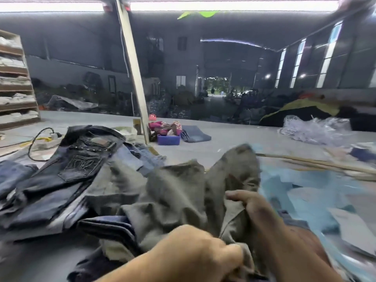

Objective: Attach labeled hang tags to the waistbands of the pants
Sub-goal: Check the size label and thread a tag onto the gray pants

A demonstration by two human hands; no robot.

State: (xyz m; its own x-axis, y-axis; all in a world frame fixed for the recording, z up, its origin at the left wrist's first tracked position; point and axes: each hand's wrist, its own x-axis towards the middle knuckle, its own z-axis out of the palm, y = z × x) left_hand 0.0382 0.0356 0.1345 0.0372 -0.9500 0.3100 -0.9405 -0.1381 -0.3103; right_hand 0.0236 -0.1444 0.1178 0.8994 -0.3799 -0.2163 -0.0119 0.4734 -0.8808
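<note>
Your left hand (195, 253), nearest of all, is bunched into the olive pants (175, 200) at the near edge, while your right hand (256, 208) pinches a fold farther up, likely to spread the cloth and find the waistband. These pants lie crumpled mid-table, faded and blotchy, overlapping dark jeans (67, 176) on the left. No hang tag shows on them.

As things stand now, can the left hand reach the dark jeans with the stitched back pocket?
Probably yes. The dark jeans lie open on the left, nothing covering them, but the left hand grips the olive pants and must let go first.
</note>
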